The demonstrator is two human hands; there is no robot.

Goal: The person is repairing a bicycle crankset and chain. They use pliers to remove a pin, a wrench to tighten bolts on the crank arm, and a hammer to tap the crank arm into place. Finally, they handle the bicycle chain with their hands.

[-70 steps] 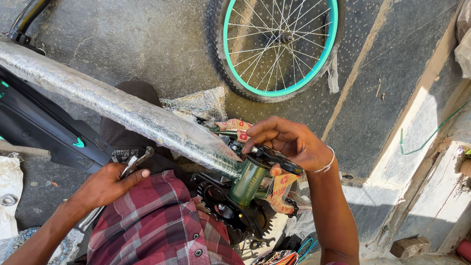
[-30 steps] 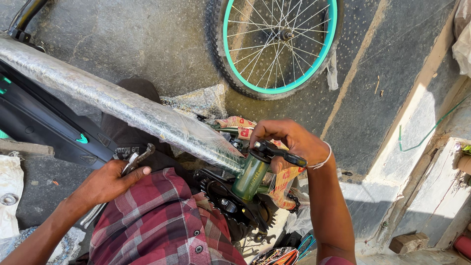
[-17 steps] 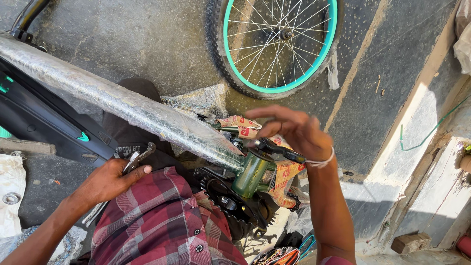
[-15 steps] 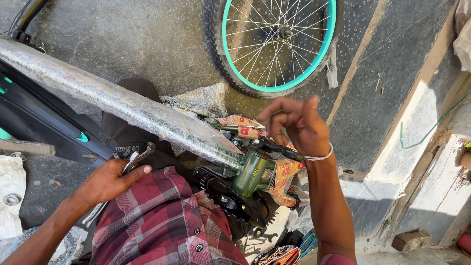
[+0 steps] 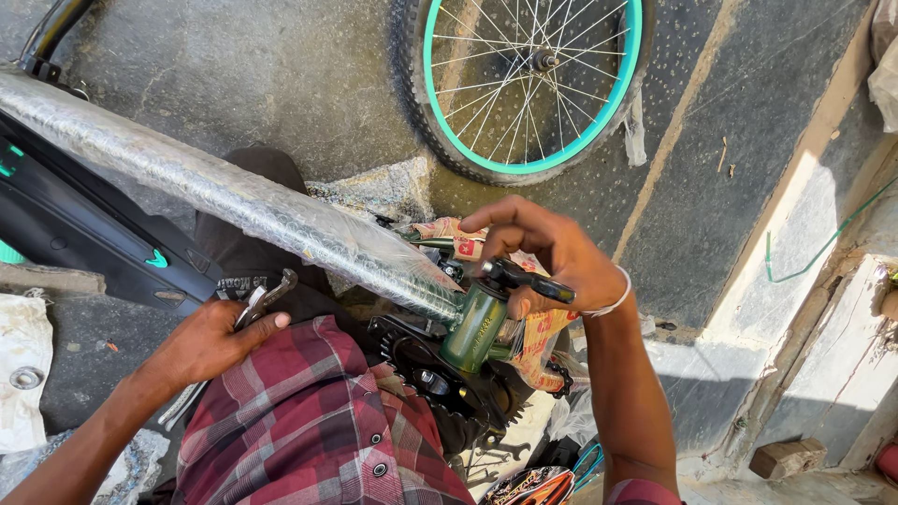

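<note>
A bicycle frame lies across my lap, its long tube wrapped in clear plastic (image 5: 234, 201). The tube runs into a green bottom-bracket shell (image 5: 475, 327), with a black chainring (image 5: 440, 379) beside it. My right hand (image 5: 547, 257) is on a black crank arm (image 5: 524, 279) at the top of the green shell, fingers half spread, thumb and palm against the arm. My left hand (image 5: 210, 341) rests on my red plaid shirt and grips a metal wrench (image 5: 262, 299) whose jaws point up to the right.
A loose bicycle wheel with a teal rim (image 5: 528, 79) lies on the stone floor ahead. A black frame part with teal marks (image 5: 84, 243) crosses at left. White cloth (image 5: 23, 365) lies at far left, a stone step (image 5: 842, 309) at right, and small tools near my knees.
My right hand lifted off the crank arm, its fingers spreading, then came back down onto it. The crank arm has turned slightly. My left hand with the wrench has stayed still.
</note>
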